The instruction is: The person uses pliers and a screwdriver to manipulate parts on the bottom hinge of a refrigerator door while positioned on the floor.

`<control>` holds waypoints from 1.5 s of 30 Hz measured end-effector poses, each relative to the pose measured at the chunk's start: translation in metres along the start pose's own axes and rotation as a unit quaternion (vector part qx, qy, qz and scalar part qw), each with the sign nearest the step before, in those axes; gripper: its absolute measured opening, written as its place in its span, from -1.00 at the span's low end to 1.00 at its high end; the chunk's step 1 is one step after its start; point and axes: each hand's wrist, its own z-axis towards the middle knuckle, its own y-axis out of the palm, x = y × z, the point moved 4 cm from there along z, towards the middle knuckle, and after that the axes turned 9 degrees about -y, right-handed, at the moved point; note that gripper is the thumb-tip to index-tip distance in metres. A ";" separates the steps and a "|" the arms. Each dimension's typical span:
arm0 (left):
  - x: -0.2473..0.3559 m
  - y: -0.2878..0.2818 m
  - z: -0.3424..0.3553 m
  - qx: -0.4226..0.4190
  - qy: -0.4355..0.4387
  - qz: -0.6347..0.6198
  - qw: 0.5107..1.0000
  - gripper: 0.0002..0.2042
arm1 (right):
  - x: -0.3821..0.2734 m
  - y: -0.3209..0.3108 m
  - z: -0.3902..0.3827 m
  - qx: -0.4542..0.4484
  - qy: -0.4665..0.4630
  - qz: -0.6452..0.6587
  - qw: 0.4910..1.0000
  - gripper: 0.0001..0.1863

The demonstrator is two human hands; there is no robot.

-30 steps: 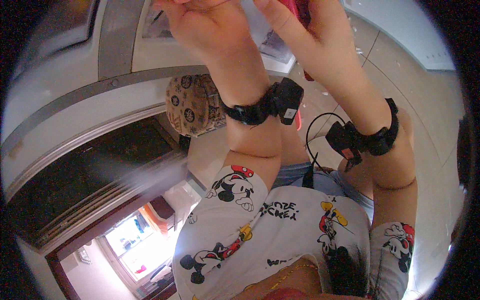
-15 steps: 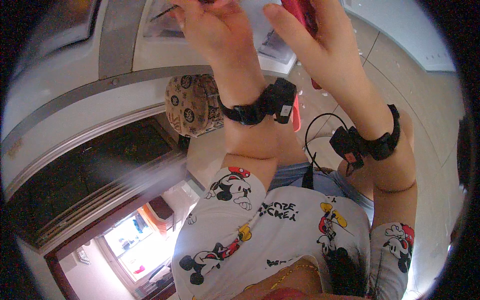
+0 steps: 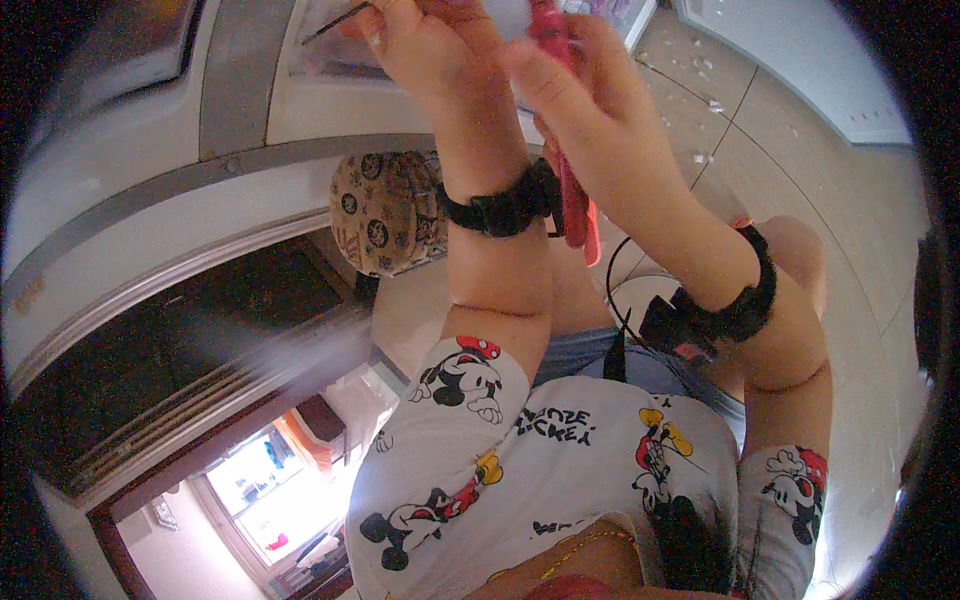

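Up at the top edge, left hand [image 3: 430,45] is pinching a thin dark rod [image 3: 335,25], fingertips partly getting cropped, can't tell what else they're holding, right hand [image 3: 605,105] is gripping a red tool [image 3: 574,205] just beside it, upper end blurring out.

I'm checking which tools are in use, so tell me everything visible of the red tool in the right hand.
The red tool is long and narrow, and looks like smooth plastic where it shows. The right hand grips it, hiding much of its middle. One part shows above the thumb, near the picture's top edge; a blunt, handle-like end points down below the hand, near the left forearm's black strap. Its exact kind is unclear.
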 end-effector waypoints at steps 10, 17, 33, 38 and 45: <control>0.003 -0.001 -0.002 0.010 0.028 0.029 0.999 -0.74 | -0.008 -0.014 0.014 0.068 0.021 0.012 0.997 -0.67; 0.003 -0.005 0.001 0.002 0.019 0.029 0.999 -0.74 | -0.005 -0.005 0.012 0.053 0.041 -0.010 0.998 -0.67; 0.006 -0.004 -0.004 0.011 -0.037 -0.097 0.994 -0.74 | -0.006 -0.010 0.014 0.011 0.052 -0.049 0.997 -0.65; 0.011 -0.010 -0.001 -0.015 0.045 0.089 0.995 -0.73 | -0.018 -0.009 0.008 0.054 0.014 -0.027 0.998 -0.64; 0.011 -0.012 -0.001 0.001 0.025 0.090 0.996 -0.72 | -0.034 -0.007 0.010 0.069 0.066 -0.032 0.995 -0.61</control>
